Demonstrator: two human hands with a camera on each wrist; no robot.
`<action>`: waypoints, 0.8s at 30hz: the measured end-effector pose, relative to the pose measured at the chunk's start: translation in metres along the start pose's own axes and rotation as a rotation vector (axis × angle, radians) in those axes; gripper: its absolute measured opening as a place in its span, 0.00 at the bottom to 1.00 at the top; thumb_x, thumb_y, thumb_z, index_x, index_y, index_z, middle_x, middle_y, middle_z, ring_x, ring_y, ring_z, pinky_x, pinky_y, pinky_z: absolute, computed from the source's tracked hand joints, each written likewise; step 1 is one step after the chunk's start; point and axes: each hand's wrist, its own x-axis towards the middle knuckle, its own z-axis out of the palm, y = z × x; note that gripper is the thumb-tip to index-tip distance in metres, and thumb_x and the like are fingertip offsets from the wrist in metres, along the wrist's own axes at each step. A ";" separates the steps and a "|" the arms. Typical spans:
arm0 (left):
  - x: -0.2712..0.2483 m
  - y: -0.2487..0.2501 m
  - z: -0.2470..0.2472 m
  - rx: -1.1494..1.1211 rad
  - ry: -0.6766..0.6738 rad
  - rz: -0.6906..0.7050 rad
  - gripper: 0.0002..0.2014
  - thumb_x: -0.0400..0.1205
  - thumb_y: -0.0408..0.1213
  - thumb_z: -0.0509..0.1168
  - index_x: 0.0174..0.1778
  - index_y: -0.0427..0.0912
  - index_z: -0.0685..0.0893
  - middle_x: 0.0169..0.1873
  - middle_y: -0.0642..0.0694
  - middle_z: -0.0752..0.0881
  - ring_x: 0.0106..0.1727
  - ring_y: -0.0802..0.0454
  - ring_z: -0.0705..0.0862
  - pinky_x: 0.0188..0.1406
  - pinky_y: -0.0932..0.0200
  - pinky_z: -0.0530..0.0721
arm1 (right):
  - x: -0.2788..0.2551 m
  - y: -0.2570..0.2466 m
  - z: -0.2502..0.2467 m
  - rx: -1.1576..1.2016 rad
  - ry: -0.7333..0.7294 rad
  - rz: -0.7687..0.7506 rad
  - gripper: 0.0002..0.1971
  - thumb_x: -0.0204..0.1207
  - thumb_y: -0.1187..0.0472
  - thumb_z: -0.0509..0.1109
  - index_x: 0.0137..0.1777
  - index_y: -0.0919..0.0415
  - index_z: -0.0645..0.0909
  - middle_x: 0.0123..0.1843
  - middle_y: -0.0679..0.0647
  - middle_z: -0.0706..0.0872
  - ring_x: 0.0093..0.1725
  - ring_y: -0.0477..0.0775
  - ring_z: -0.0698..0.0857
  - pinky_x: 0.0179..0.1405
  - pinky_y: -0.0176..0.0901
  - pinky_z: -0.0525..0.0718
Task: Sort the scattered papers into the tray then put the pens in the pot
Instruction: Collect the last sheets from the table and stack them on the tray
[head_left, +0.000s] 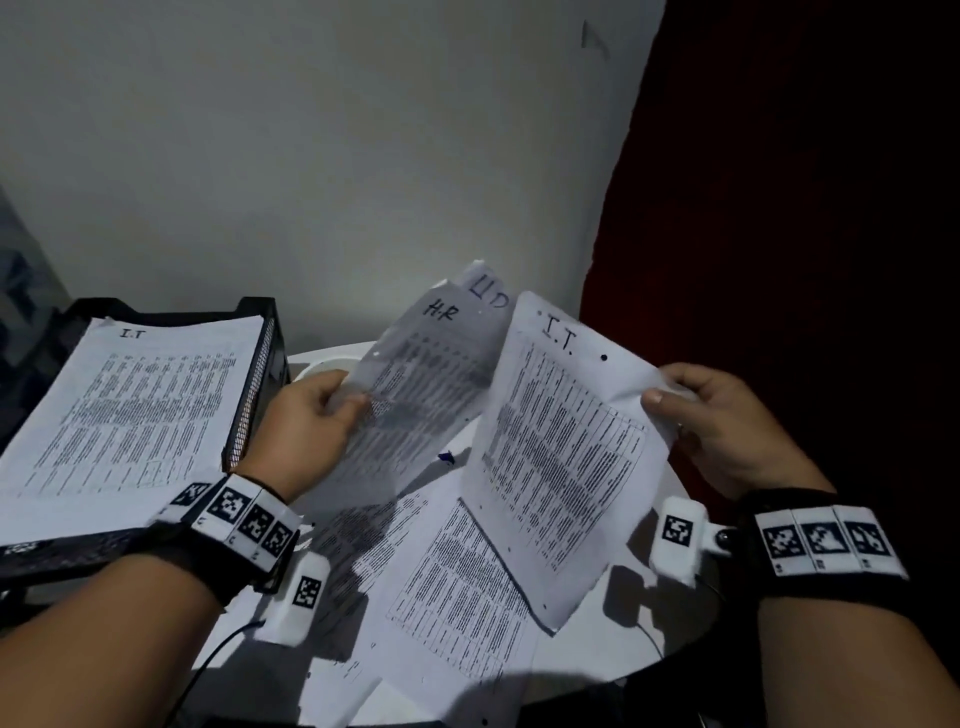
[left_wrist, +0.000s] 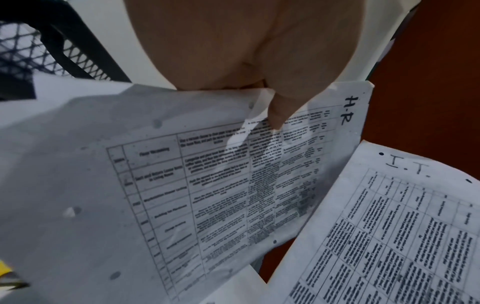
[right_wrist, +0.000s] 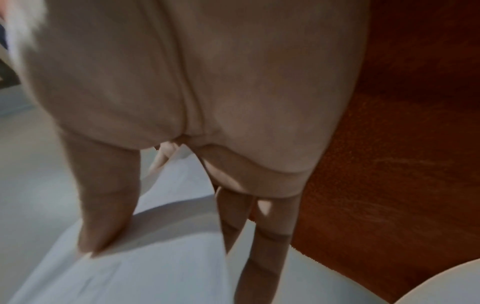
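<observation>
The I.T. sheet, pinched in the right hand, hangs well right of the tray, while the left hand grips H.R. sheets.

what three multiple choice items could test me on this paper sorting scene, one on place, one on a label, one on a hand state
1. Where is the black mesh tray?
A. on the person's left
B. on the person's right
C. under the round white table

2. What is handwritten on the white printed sheet held by the right hand?
A. H.R
B. I.T
C. nothing

3. What is the left hand doing?
A. lying flat on the table
B. pinching the white printed sheets marked H.R
C. holding a pen

Answers:
1. A: in the head view the tray sits beside the left wrist, with a sheet marked I.T on top.
2. B: the letters I.T show at the top of that sheet in the head and left wrist views.
3. B: the left wrist view shows the thumb pressed on the H.R sheet's edge.
</observation>
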 end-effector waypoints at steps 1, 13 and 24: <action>-0.001 0.001 0.001 -0.015 -0.011 -0.001 0.05 0.82 0.44 0.69 0.50 0.49 0.87 0.40 0.43 0.92 0.45 0.37 0.90 0.47 0.40 0.88 | 0.000 0.002 0.000 -0.001 -0.038 0.014 0.25 0.48 0.40 0.90 0.41 0.55 0.93 0.38 0.58 0.92 0.35 0.54 0.89 0.35 0.42 0.87; -0.023 0.028 0.037 -0.428 -0.372 -0.184 0.10 0.87 0.22 0.58 0.49 0.26 0.85 0.32 0.42 0.93 0.31 0.59 0.91 0.30 0.72 0.85 | 0.028 0.051 0.044 0.192 0.304 0.161 0.11 0.82 0.66 0.72 0.38 0.55 0.84 0.35 0.52 0.89 0.33 0.51 0.86 0.32 0.40 0.82; -0.030 0.025 0.041 -0.709 -0.443 -0.399 0.11 0.89 0.24 0.53 0.51 0.25 0.81 0.30 0.38 0.92 0.32 0.57 0.92 0.33 0.73 0.86 | 0.016 0.117 0.078 0.430 0.347 0.469 0.08 0.79 0.63 0.74 0.56 0.63 0.86 0.62 0.67 0.90 0.63 0.76 0.88 0.64 0.77 0.83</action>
